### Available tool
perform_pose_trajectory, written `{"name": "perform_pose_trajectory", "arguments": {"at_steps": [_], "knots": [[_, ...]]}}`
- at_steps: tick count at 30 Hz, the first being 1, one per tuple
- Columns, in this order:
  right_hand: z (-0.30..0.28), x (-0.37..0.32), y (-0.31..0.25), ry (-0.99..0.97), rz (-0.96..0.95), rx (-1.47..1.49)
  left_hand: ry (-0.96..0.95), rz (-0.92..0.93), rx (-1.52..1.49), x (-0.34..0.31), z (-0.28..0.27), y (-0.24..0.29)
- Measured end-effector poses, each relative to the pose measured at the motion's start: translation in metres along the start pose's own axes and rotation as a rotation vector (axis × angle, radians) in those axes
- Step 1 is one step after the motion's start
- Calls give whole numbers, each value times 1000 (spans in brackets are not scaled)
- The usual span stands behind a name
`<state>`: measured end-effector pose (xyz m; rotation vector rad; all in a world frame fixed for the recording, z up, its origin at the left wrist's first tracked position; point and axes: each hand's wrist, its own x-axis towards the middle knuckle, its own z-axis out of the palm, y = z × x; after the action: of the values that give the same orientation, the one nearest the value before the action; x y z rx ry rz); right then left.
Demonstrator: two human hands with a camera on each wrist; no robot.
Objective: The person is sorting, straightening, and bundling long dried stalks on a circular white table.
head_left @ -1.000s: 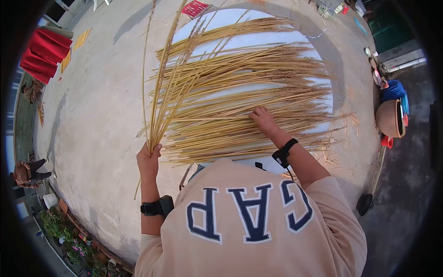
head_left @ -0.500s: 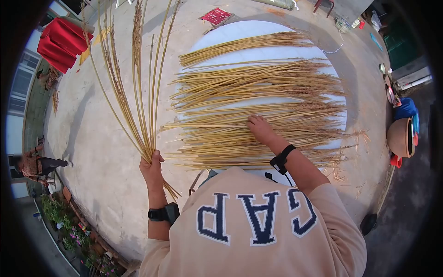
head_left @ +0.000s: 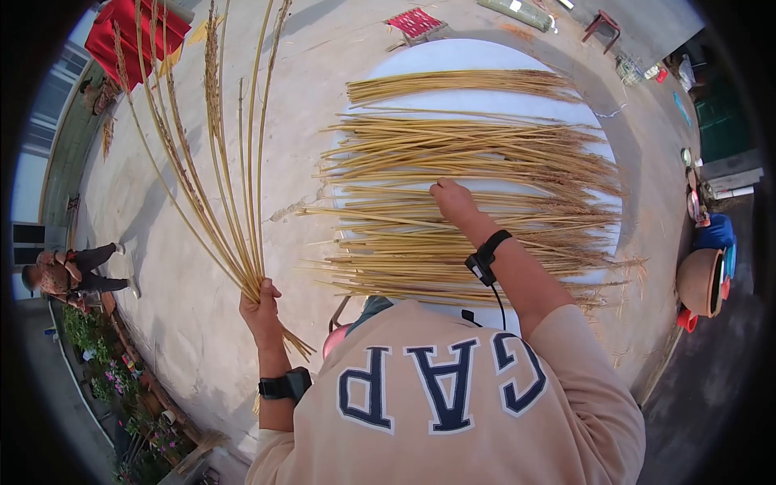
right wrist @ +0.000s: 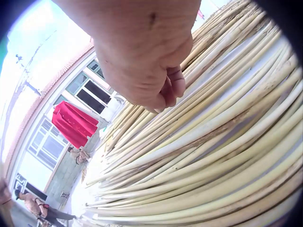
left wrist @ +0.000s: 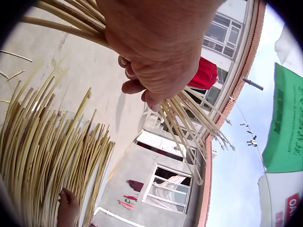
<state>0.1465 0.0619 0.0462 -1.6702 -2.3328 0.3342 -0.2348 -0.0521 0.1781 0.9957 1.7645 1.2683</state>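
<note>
Beige sweatshirt cloth (head_left: pixel 566 420) fills the near edge of the head view, at six o'clock. Just beyond it, at seven o'clock, the left hand (head_left: pixel 260 305) is clenched around the butt ends of a bundle of stalks (head_left: pixel 238 234). Gripped low like that, the stalks fan up and out toward eleven o'clock. They are thin, stiff and straw-yellow, and some end in rough brownish seed heads. A few short ends poke out below the fist.

Near the middle, the right hand (head_left: pixel 453 200), with a black wrist strap (head_left: pixel 482 260) behind it, reaches out onto the laid stalks (head_left: pixel 501 153). Its fingers curl down against them (the right wrist view shows the knuckles bent over smooth, pale, cane-like stems). Whether they pinch a stalk cannot be told.

The laid stalks lie side by side in loose rows, running from nine to three o'clock, with bushy tips on the three o'clock side. They rest on a round white sheet (head_left: pixel 469 58), which likely keeps them off the grey concrete ground (head_left: pixel 186 323).

Farther off:
- A rounded clay pot (head_left: pixel 700 281) sits at three o'clock.
- Another person (head_left: pixel 65 273) is at nine o'clock.
- A red cloth (head_left: pixel 129 24) hangs at eleven o'clock.
</note>
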Motion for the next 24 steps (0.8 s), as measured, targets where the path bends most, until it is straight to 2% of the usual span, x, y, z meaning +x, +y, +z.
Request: {"name": "perform_pose_trajectory", "arguments": {"at_steps": [3, 7, 13, 15, 20, 22, 24], "knots": [[16, 12, -17, 28, -58, 4, 26, -16, 12, -5, -9, -3], [29, 20, -21, -26, -90, -90, 32, -54, -8, -10, -18, -15], [34, 21, -18, -85, -37, -243, 7, -67, -6, -9, -21, -25], [37, 19, -16, -41, -39, -275, -12, -46, -8, -7, -20, -25], [20, 9, -19, 42, -36, -135, -77, -42, 30, -1, -10, -14], [9, 3, -24, 48, -31, -69, -179, -31, -5, 3, -2, -13], [-12, -3, -39, 130, -171, 59, -232, -24, 56, 9, 11, -12]]}}
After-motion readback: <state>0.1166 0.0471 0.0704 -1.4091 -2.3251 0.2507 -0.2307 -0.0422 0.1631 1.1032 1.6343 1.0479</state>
